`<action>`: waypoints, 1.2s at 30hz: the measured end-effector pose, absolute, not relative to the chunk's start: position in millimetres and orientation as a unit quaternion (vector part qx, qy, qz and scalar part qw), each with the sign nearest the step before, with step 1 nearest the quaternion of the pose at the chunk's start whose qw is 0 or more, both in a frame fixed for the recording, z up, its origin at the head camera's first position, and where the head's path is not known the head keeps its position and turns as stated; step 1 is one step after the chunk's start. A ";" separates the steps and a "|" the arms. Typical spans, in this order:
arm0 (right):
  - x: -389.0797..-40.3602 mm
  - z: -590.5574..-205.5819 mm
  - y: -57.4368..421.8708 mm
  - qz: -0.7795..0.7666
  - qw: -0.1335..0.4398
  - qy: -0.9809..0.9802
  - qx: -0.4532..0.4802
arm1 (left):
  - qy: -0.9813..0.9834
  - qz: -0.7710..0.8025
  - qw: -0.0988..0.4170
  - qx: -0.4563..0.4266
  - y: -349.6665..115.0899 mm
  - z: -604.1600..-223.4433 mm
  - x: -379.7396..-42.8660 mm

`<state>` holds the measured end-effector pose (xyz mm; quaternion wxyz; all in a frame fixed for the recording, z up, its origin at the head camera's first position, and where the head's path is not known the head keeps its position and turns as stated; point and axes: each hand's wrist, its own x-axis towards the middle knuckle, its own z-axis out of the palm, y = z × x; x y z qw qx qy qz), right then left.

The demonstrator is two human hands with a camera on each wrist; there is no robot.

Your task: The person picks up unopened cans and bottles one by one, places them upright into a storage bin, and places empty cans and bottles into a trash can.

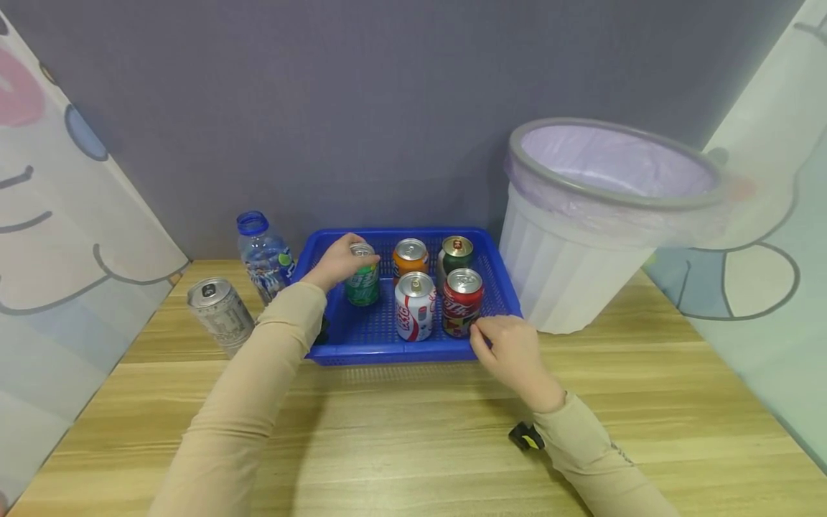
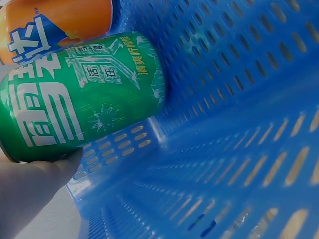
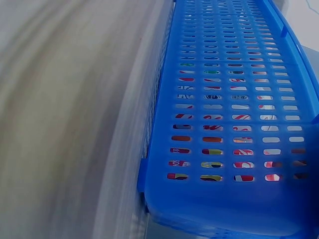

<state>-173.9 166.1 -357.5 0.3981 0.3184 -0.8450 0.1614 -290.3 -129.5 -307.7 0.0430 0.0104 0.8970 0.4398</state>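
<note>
My left hand (image 1: 342,260) reaches into a blue plastic basket (image 1: 362,353) and grips a green soda can (image 1: 363,287) near its top. In the left wrist view the same green can (image 2: 89,94) lies across the picture, with part of the hand (image 2: 37,186) at its top end. My right hand (image 1: 513,352) grips the basket's front right corner with curled fingers, beside a red soda can (image 1: 462,301). A white-and-red cola can (image 1: 416,309), an orange can (image 1: 410,260) and a dark green can with a gold top (image 1: 457,253) also stand in the basket.
Left of the basket are a clear blue bottle (image 1: 265,258) without a cap and a pale grey can (image 1: 222,312). A white bin (image 1: 562,266) with a purple liner stands at the right. The basket's slotted side (image 3: 224,194) fills much of the right wrist view.
</note>
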 end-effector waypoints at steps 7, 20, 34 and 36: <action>-173.5 -357.0 166.2 0.162 0.402 -0.843 0.318 | 0.875 0.482 -0.031 0.000 -129.7 -303.9 -287.1; -173.9 -358.8 166.9 0.158 0.400 -0.845 0.317 | 0.871 0.486 -0.067 0.001 -129.1 -301.6 -281.8; -173.7 -359.5 166.1 0.160 0.407 -0.840 0.321 | 0.849 0.524 -0.070 0.023 -127.6 -285.5 -267.9; -173.5 -359.0 166.0 0.160 0.408 -0.840 0.320 | 0.846 0.528 -0.073 0.022 -129.1 -282.7 -267.0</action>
